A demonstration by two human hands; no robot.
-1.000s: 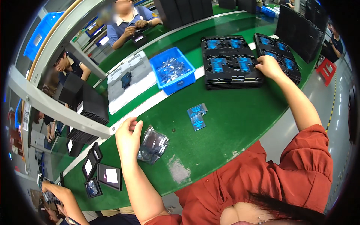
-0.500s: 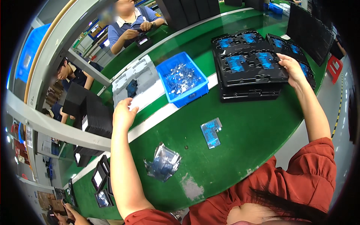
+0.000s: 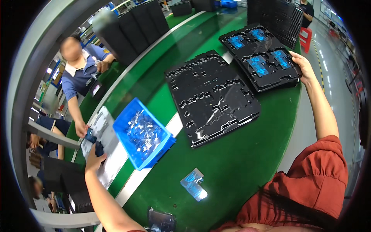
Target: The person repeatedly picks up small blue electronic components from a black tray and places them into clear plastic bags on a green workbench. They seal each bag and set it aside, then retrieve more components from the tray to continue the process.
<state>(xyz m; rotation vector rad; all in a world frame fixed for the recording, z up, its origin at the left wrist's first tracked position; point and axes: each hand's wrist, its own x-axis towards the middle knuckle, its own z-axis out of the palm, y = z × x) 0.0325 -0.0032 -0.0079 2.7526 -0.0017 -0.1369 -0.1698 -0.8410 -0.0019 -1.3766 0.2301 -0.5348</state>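
My right hand (image 3: 304, 69) is closed on the right edge of a black moulded tray (image 3: 270, 82), which carries several blue flat parts (image 3: 257, 65). The tray sits at the far right, with more black tray beneath its edge. To the left, my left hand (image 3: 94, 160) reaches to the pale tray (image 3: 110, 125), thumb and fingers around a small dark flat part (image 3: 99, 148); its fingertips are partly hidden. Just beyond, a co-worker's hand (image 3: 81, 128) holds another dark piece (image 3: 91, 135). A black tray with bare pockets (image 3: 214, 102) lies between my hands.
A blue bin (image 3: 164, 145) of small clear and silvery scraps stands beside the pale tray. Nearer me lie one blue-and-silver flat part (image 3: 193, 184) and a shiny film pouch (image 3: 161, 220). Tall black tray stacks (image 3: 274, 19) stand behind. A grey frame post (image 3: 23, 96) rises at left.
The tray of blue parts has moved right off the nearer stack, uncovering a tray with bare pockets. My left hand has met the dark part. A co-worker's arm has reached in; the view has turned.
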